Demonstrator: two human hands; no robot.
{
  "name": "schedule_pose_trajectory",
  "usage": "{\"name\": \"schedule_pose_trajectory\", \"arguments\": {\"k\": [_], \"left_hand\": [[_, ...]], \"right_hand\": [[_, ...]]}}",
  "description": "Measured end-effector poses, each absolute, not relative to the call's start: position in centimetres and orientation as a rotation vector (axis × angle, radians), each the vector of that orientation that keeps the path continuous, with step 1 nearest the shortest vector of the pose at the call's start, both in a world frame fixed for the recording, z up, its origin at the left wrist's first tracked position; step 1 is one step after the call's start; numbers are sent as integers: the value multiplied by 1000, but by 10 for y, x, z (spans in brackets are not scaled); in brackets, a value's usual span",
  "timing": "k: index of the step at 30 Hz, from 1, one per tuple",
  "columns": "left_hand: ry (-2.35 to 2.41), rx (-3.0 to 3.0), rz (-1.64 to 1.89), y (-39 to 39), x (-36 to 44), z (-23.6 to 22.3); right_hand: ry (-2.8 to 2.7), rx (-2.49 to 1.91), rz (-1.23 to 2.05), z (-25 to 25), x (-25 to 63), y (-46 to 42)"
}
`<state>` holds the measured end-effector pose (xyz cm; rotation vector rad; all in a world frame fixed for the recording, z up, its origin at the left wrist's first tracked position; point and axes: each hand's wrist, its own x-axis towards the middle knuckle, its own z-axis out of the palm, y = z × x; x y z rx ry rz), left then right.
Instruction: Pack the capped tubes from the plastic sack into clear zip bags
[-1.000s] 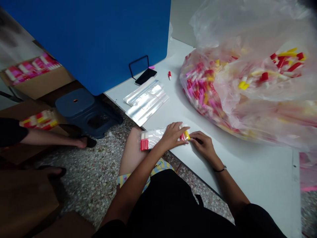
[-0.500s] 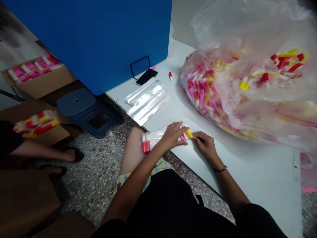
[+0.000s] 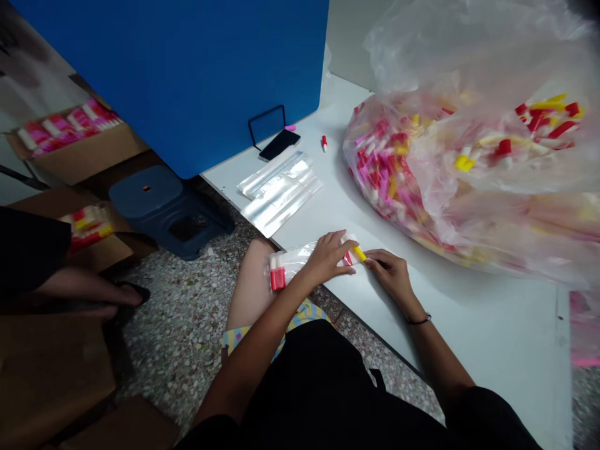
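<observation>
A long clear plastic bag (image 3: 300,255) lies across the table edge and over the thigh, with red-and-white tubes (image 3: 277,279) at its near end. My left hand (image 3: 327,256) is closed over the far part of the bag. Under its fingers show a bit of red and a small yellow tube (image 3: 359,252). My right hand (image 3: 388,270) pinches at the outer end of that yellow tube; whether it also grips the bag's edge is hard to see. A black band circles the right wrist.
Flat clear bags (image 3: 282,189) lie left on the white table (image 3: 482,350), near a phone (image 3: 280,144) and one red-and-white tube (image 3: 324,143). A large plastic sack (image 3: 403,187) of colourful tubes fills the right. Boxes, a blue stool (image 3: 147,194) and another person's leg (image 3: 89,286) are left.
Both hands stay almost in place at the bag and the yellow tube. At the left, the other person's leg and dark clothing have shifted, covering more of the lower box.
</observation>
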<state>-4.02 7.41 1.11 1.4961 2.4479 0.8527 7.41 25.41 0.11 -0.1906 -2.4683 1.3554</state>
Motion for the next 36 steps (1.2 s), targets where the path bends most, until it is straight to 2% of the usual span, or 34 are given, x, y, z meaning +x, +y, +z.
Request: {"name": "schedule_pose_trajectory", "arguments": {"k": [10,21,36], "left_hand": [[2468,1499,805,75,-39,14],[2507,1388,692,87,-34,39],[2462,1580,658,92,-34,32]], "right_hand": [[-2444,-237,1406,1,73,252],[-2404,-291,1440,-4,71,253],[-2341,-321,1403,2,65,238]]}}
